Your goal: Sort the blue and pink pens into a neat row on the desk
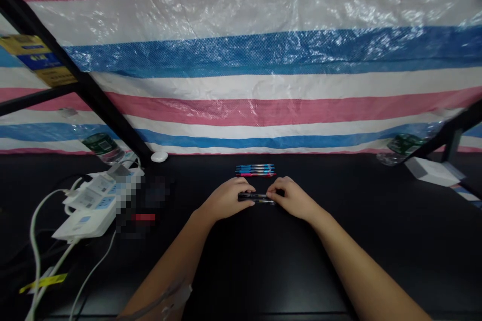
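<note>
**Black pen (256, 198) gripped between both hands**

The black pen lies level across the middle of a black tabletop (376, 266), its ends pinched by the person's hands. The left hand (226, 199) closes on the end nearer it, and the right hand (291, 198) closes on the other, with the knuckles nearly meeting above the barrel. Glare and fingers hide much of it, so it may be more than one pen. Just beyond the black pen, a neat row of pens (255, 169) lies parallel to it, with blue barrels and one pink-red barrel; no hand touches them. Well left of the black pen sits a white power strip (94, 200) with white cables, and a small round white object (159, 157) lies farther back. A plastic water bottle (101, 148) lies back and left of the black pen, and another (402, 149) back and right. A white box (433, 170) sits right of it, and a striped pink, white and blue tarpaulin (241, 60) hangs behind it.
</note>
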`<state>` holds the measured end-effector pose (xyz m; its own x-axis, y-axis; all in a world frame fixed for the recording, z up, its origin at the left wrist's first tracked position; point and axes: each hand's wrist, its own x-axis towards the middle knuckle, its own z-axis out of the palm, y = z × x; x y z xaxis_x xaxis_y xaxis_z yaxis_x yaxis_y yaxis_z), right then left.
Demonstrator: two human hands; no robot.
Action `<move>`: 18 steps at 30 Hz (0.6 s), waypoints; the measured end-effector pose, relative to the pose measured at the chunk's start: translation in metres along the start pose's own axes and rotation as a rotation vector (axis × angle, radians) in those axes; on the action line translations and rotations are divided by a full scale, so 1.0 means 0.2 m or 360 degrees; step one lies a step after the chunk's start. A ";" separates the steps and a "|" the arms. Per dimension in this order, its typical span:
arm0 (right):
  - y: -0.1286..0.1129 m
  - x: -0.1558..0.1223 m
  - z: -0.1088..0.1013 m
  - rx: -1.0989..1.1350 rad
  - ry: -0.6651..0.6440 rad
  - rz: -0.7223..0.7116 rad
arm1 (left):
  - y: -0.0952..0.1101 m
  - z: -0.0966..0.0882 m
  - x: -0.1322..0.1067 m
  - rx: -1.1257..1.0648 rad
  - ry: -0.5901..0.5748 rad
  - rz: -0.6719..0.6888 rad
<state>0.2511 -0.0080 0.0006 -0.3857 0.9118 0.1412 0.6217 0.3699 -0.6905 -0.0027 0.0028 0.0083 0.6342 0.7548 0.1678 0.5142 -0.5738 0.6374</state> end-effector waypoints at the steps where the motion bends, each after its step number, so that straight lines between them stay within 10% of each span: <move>1: 0.01 0.00 0.01 0.0028 0.0069 0.0002 | 0.00 0.00 0.00 0.0009 0.0004 0.0012; 6: 0.08 0.04 0.05 0.0028 0.0493 0.0041 | 0.02 0.02 0.01 0.0020 0.0029 0.0007; 18: 0.13 0.07 0.06 -0.0141 0.0360 0.0095 | 0.02 0.06 0.01 -0.0099 0.0080 0.0031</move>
<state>0.2526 0.0124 -0.0241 -0.1903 0.9455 0.2641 0.7000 0.3193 -0.6388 0.0080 -0.0018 0.0013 0.6133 0.7594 0.2173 0.4642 -0.5691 0.6787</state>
